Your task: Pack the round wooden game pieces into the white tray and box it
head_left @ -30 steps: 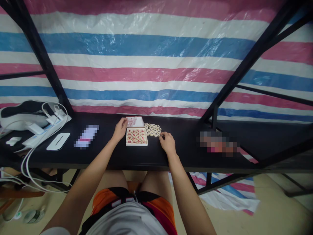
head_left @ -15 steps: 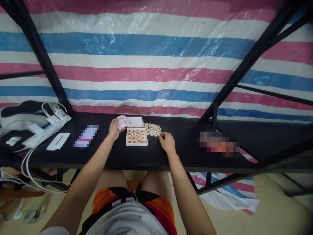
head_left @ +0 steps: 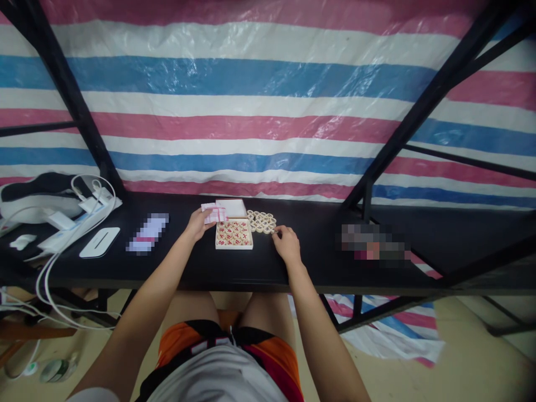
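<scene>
L hand (head_left: 195,224) has its grip pinching pink-white paper (head_left: 215,212), which juts R, long axis approx. L–R, over adjoining L corners of lid (head_left: 234,207) & box (head_left: 234,247) of red-marked discs (head_left: 237,234); R hand (head_left: 288,244), grip unclear, is farther off, by loose discs (head_left: 260,223).

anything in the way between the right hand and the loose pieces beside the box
Nothing visible: the right hand is at the right edge of the loose pieces. The white box and the pink-and-white sheet in the left hand are both left of them.
</scene>
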A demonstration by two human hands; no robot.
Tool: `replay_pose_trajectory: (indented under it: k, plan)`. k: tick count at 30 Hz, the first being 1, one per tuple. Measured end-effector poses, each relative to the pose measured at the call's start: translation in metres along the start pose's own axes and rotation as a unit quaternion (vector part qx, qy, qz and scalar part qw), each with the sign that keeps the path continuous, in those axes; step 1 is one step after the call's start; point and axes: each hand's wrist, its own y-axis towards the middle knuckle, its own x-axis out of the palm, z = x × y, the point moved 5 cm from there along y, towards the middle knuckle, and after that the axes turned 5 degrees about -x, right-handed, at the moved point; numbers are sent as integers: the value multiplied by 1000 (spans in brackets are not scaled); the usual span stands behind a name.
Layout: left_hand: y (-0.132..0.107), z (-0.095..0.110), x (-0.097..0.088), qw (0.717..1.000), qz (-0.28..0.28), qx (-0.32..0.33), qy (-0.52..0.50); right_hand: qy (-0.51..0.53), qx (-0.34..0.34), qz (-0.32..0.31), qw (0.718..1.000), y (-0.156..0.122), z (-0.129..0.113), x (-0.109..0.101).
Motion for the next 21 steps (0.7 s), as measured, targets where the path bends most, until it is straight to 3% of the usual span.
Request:
replay_pose_trajectory:
  k: [3, 6, 9, 11, 13, 15, 17, 19, 21]
  plan:
    - [1, 2, -1, 999, 17, 30, -7, 5, -5, 6, 1000, 0, 1, 0]
    - [2, 8, -3, 993, 35, 117, -1, 4, -6, 7, 1000, 0, 1, 0]
    - [3, 19, 3, 966, 38, 227, 116, 5, -2, 4, 1000, 1, 0, 0]
    - [5, 25, 13, 925, 35, 285, 247, 8, -1, 3, 1000, 1, 0, 0]
    - [8, 30, 28, 865, 30, 325, 382, 8, 1, 3, 1000, 1, -1, -1]
    - [14, 29, 44, 789, 15, 329, 519, 8, 3, 5, 1000, 0, -1, -1]
    - [24, 22, 56, 711, -5, 293, 639, 10, 2, 5, 1000, 0, 0, -1]
    - [33, 13, 62, 669, -23, 258, 696, 10, 0, 6, 1000, 1, 0, -1]
    - [39, 6, 64, 657, -35, 244, 712, 7, -2, 6, 1000, 1, 0, 0]
